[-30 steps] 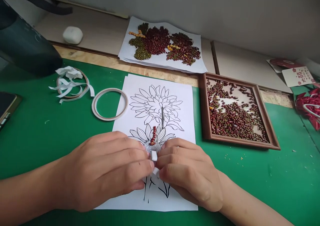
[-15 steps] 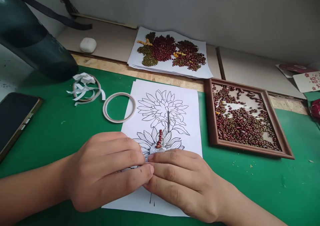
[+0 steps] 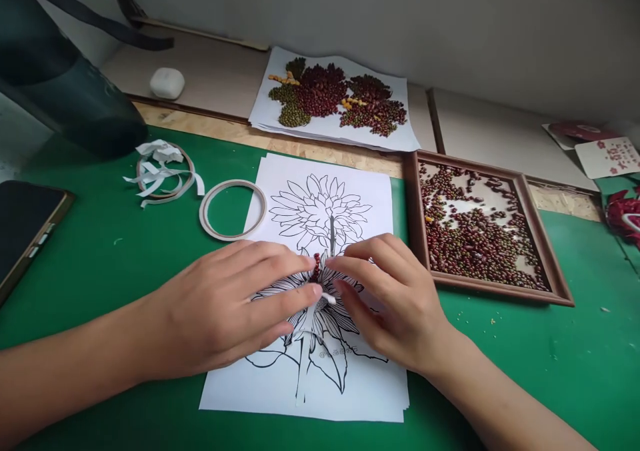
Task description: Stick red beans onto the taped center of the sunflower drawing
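Several printed sheets with flower drawings (image 3: pixel 350 398) lie stacked in front of me. On the lower flower stands a short row of dark red beans (image 3: pixel 317 264), one petal wide. My left hand (image 3: pixel 235 304) reaches over the flower from the left, fingers stretched, their tips beside the beans and a small curl of white tape (image 3: pixel 328 298). From the right, my right hand (image 3: pixel 395 298) hovers over the petals with thumb and fingers apart, the fingertips close to the beans. Its thumb is near the tape curl. Nothing shows between the fingers of either hand.
A brown frame (image 3: pixel 565 294) of mixed beans stands right of the sheets. Left are a tape roll (image 3: pixel 204 218), another ring with white scraps (image 3: pixel 160 171), a phone (image 3: pixel 30 231) and a dark bottle (image 3: pixel 65 71). Behind lie a bean picture (image 3: pixel 325 91) and a white case (image 3: pixel 167 83).
My hands were together low on the flower; now they are apart and farther forward, at the bean row. The tape curl and lower drawing show more. The view has shifted slightly.
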{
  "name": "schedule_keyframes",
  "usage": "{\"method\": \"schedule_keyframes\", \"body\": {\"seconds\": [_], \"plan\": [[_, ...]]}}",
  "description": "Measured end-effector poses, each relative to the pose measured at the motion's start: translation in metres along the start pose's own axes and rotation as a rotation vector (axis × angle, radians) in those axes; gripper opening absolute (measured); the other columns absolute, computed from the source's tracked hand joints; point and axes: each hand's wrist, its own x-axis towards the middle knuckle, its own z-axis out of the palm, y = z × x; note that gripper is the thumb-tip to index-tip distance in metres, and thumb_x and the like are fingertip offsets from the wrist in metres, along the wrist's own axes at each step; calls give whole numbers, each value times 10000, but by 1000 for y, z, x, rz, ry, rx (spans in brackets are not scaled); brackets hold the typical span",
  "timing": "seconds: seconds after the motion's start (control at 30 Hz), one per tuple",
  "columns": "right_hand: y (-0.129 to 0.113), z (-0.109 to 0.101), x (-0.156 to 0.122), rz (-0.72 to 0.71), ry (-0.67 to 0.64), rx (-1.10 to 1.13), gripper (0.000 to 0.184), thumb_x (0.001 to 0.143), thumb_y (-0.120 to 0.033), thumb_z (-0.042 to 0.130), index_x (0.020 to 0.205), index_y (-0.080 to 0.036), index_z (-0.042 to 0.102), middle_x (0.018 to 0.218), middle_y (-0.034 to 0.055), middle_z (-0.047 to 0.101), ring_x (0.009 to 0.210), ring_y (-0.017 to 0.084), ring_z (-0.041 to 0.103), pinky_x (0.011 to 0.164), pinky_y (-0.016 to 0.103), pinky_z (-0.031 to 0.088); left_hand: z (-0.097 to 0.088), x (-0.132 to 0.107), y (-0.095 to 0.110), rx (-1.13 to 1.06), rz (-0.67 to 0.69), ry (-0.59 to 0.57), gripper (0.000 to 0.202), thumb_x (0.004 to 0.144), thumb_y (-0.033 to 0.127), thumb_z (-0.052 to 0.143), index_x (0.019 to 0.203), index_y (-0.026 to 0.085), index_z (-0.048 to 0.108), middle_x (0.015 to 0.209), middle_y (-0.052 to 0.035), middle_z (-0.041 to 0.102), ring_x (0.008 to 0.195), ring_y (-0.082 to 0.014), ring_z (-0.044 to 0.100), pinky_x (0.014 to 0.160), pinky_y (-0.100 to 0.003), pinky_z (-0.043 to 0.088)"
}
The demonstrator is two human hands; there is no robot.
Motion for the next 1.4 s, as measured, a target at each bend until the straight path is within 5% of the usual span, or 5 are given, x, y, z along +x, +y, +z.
{"method": "schedule_keyframes", "body": {"seconds": [0.17,0.43,0.97,1.2,1.4], "plan": [[2,2,1,5,-38,22,204,894,-71,653,1076,-160,676,927,76,672,832,212,536,707,395,437,2,0,4,-28,126,-57,332,1006,220,588,1327,215,671,1492,-104,620,1379,-308,559,1035,-465,554],[-4,5,0,-71,-148,80,122,941,-94,631,1040,-130,692,913,91,690,805,199,524,715,389,414,3,4,9,-43,209,-35,160,990,114,594,1013,168,743,1191,-53,775,1109,-250,689,867,-389,549],[-3,4,0,-115,-175,103,104,954,-97,634,1025,-107,709,874,98,688,785,198,528,704,388,418,3,1,14,-17,201,-73,157,987,184,629,1076,124,744,1124,-82,756,1051,-238,673,909,-399,544],[-3,4,-1,-109,-189,116,109,960,-100,627,1030,-112,708,875,95,692,787,201,542,704,387,423,0,-1,11,-43,175,-111,220,979,224,621,1166,168,722,1272,-83,713,1149,-269,643,936,-435,529],[-3,5,0,-122,-183,114,111,967,-105,613,1028,-109,707,868,93,697,770,196,528,687,381,415,0,0,13,-20,194,-125,179,992,258,623,1062,132,729,1197,-73,735,1094,-260,648,939,-434,531]]}}
